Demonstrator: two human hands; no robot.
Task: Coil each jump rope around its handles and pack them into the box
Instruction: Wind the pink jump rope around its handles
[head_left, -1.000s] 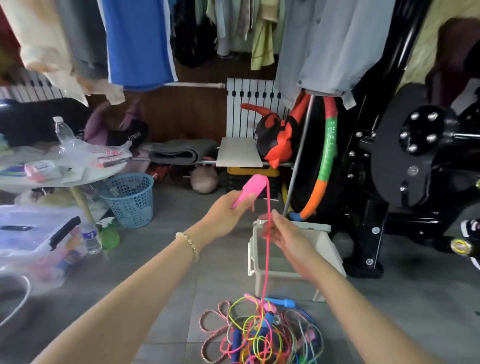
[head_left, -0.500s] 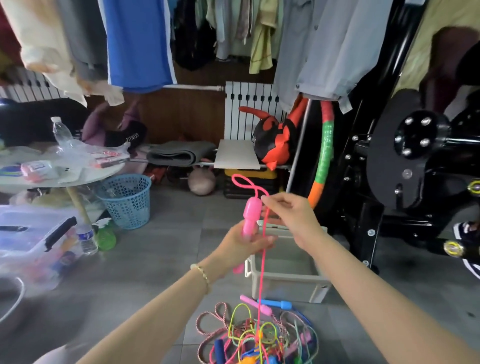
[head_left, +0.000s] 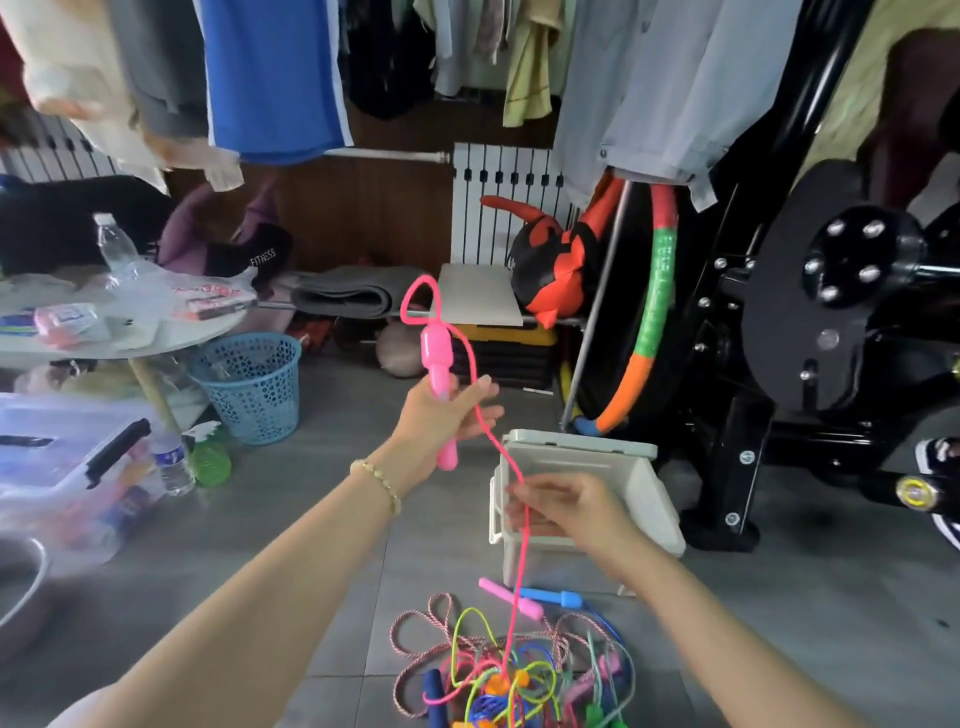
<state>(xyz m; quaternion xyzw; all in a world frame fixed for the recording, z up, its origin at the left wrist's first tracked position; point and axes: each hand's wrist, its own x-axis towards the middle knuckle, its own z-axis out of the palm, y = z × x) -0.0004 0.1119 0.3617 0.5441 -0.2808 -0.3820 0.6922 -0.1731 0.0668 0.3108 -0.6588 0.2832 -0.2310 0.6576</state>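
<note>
Grips pink handle (head_left: 439, 358) upright in left hand (head_left: 441, 415), fingers curled round its lower half. Pinches pink rope (head_left: 523, 540) in right hand (head_left: 571, 506), lower down, right in front of white box (head_left: 641, 470). Leaves small rope loop standing above handle top, slack running down past left hand to right hand, then into tangled rope pile (head_left: 509, 670) on floor (head_left: 311, 545). Shows second pink handle (head_left: 511, 597) and blue handle (head_left: 550, 596) lying between box and pile. Shows blue basket (head_left: 249, 387) beside desk (head_left: 156, 340), far left.
</note>
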